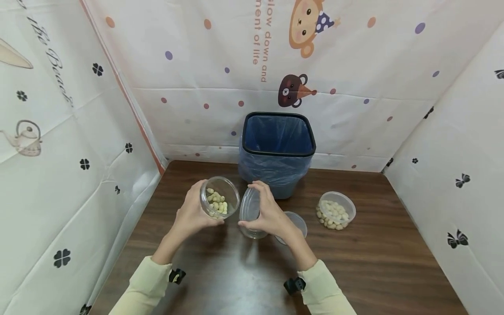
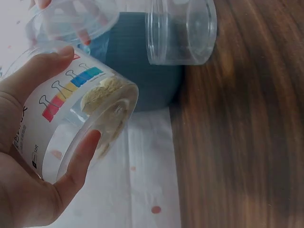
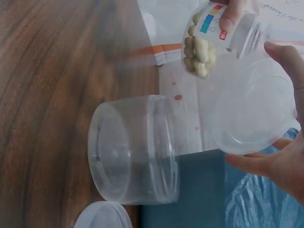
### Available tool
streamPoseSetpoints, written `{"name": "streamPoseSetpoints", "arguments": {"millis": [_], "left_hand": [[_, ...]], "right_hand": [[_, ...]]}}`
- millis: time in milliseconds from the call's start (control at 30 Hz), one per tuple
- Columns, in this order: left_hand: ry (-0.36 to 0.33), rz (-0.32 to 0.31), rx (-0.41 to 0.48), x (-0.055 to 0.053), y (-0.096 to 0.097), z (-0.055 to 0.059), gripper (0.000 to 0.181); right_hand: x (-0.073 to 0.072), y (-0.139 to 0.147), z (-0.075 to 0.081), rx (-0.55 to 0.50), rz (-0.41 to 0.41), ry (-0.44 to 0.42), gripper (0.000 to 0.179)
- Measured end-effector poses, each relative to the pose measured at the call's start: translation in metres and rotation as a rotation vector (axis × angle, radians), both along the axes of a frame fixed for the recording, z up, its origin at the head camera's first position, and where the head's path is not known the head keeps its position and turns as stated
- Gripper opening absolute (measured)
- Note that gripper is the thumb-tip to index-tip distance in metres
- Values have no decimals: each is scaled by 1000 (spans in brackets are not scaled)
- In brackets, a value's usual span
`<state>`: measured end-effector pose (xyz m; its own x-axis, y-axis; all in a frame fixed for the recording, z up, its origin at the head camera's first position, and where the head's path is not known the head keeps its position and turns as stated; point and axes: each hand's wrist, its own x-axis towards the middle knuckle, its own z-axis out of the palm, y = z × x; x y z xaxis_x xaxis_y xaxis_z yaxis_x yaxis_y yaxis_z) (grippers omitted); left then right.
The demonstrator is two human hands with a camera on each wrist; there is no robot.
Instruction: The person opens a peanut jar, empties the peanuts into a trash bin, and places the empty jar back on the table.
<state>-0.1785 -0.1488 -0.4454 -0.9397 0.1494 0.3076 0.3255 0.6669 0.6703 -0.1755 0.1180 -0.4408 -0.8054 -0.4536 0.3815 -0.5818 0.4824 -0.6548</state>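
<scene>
My left hand (image 1: 194, 211) grips a clear plastic jar (image 2: 47, 137) with a label of coloured binder clips. The jar is tilted, and pale peanut-like pieces (image 1: 217, 202) lie inside. Its open mouth shows in the head view. Close to its right, my right hand (image 1: 267, 212) holds a clear round lid (image 3: 254, 107) by the edge between thumb and fingers. Under that lid, a clear jar (image 3: 133, 152) stands upright on the table, with nothing visible in it. Another clear lid (image 1: 298, 225) lies on the table, partly hidden by the right wrist.
A bin (image 1: 277, 175) lined with a blue bag stands at the back of the wooden table (image 1: 374, 258). Right of the hands is a clear tub (image 1: 346, 200) of pale pieces. Patterned white sheets (image 1: 189, 127) enclose the back and sides.
</scene>
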Motion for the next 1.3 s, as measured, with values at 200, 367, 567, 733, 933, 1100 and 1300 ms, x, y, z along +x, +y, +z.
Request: {"name": "streamPoseSetpoints", "arguments": {"millis": [200, 367, 567, 733, 933, 1100, 1300], "left_hand": [[-30, 80, 30, 6, -10, -1, 129], [6, 119, 62, 4, -18, 0, 128], [47, 158, 84, 2, -24, 0, 129], [46, 167, 84, 3, -25, 3, 128], [56, 166, 96, 3, -24, 2, 129], [65, 145, 115, 2, -21, -3, 129], [73, 141, 118, 1, -19, -2, 128]], "right_hand": [[-3, -9, -7, -19, -51, -71, 104], [-11, -22, -15, -24, -76, -117, 102], [-27, -41, -29, -4, -78, -171, 109], [-41, -55, -41, 116, -77, -201, 115], [-56, -64, -53, 204, -90, -223, 117], [-62, -66, -59, 262, -112, -246, 117], [-69, -70, -57, 312, -119, -264, 118]]}}
